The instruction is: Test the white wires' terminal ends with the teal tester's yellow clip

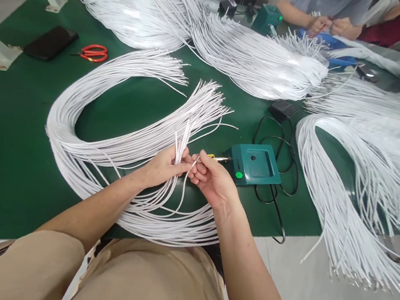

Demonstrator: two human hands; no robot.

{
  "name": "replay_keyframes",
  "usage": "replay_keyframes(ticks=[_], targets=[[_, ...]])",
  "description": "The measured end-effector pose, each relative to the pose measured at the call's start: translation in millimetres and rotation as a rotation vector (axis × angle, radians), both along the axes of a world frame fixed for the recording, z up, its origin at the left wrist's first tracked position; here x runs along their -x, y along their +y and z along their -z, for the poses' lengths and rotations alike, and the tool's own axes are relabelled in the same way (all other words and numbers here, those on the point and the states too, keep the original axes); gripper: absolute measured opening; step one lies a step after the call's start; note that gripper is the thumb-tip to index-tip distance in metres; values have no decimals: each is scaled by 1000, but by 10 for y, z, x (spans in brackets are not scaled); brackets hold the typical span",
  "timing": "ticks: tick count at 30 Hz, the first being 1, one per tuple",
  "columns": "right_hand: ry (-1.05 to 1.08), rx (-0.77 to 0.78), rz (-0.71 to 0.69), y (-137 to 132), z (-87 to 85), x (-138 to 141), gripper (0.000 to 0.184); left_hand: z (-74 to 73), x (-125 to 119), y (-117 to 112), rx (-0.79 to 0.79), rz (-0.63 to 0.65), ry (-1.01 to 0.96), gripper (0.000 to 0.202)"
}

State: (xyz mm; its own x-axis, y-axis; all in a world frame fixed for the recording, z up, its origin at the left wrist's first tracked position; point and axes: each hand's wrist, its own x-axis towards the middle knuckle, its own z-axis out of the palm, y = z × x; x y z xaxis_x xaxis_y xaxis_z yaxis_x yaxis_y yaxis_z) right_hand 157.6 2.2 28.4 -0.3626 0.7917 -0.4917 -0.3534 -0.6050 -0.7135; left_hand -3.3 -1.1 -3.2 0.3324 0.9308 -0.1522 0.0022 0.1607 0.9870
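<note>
My left hand (165,166) is closed round a small bunch of white wires (182,140) whose ends stick up above its fingers. Right beside it, my right hand (212,177) pinches a single white wire (184,187) that hangs down below the fingers. Both hands hover over a big curved bundle of white wires (84,148) lying on the green table (7,143). A small teal device (255,163) with a metal tip and a green button sits just right of my right hand.
More heaps of white wires (257,61) cover the far and right side. Red scissors (93,52) and a black phone (50,42) lie at the far left. A black cable (275,200) loops near the teal device. Another person's hands (329,25) work at the far edge.
</note>
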Motion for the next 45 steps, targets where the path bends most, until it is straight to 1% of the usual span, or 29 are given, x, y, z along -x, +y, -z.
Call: replay_keyframes(ticks=[3,6,9,12,14,15,17,19,20,21,22,24,26,27,29,31,32,34,38,41,43,45], targets=[[9,21,31,-44,-2,-4,35,7,-2,-2,9,-9,-3,25],[-42,-22,113,-84,-22,15,31,5,-12,-5,33,-2,-73,24],[-204,-152,201,-111,-29,36,28,-9,-22,-12,32,9,-164,32],[-419,-305,175,-125,3,41,23,-16,-30,-19,62,13,-207,43],[-626,-468,145,-136,50,29,18,-11,-34,-20,135,17,-264,44],[-761,-589,132,-143,79,18,18,-7,-36,-19,184,14,-299,44],[-1060,-898,69,-157,138,-18,23,-3,-39,-16,281,1,-349,43],[-1308,-1207,-61,-162,179,-74,28,-3,-43,-10,352,-20,-367,42],[-1389,-1328,-140,-157,184,-110,30,-2,-45,-7,371,-30,-366,42],[-1444,-1415,-214,-145,177,-150,31,0,-46,-4,381,-41,-358,42],[-1482,-1461,-259,-125,158,-192,29,4,-47,-1,385,-50,-347,42],[-1545,-1459,-258,-60,91,-278,23,17,-45,6,374,-67,-315,44],[-1625,-1390,-213,29,13,-354,20,35,-38,12,357,-72,-279,47],[-1664,-1357,-236,75,-19,-386,21,45,-35,16,348,-71,-265,48],[-1716,-1317,-380,157,-55,-437,16,60,-33,21,329,-72,-244,49],[-1726,-1312,-516,211,-56,-477,16,66,-40,25,302,-77,-227,49],[-1720,-1318,-550,227,-49,-494,15,66,-48,27,289,-80,-217,49],[-1693,-1330,-565,244,-35,-524,16,59,-72,30,271,-84,-192,48],[-1583,-1288,-553,251,-75,-522,18,50,-125,38,268,-108,-155,47],[-1415,-1214,-448,249,-151,-416,16,62,-137,37,215,-127,-134,46],[-1326,-1138,-358,249,-183,-310,20,73,-131,28,147,-130,-110,41],[-1261,-1052,-329,254,-188,-210,23,76,-119,15,83,-141,-81,36]])
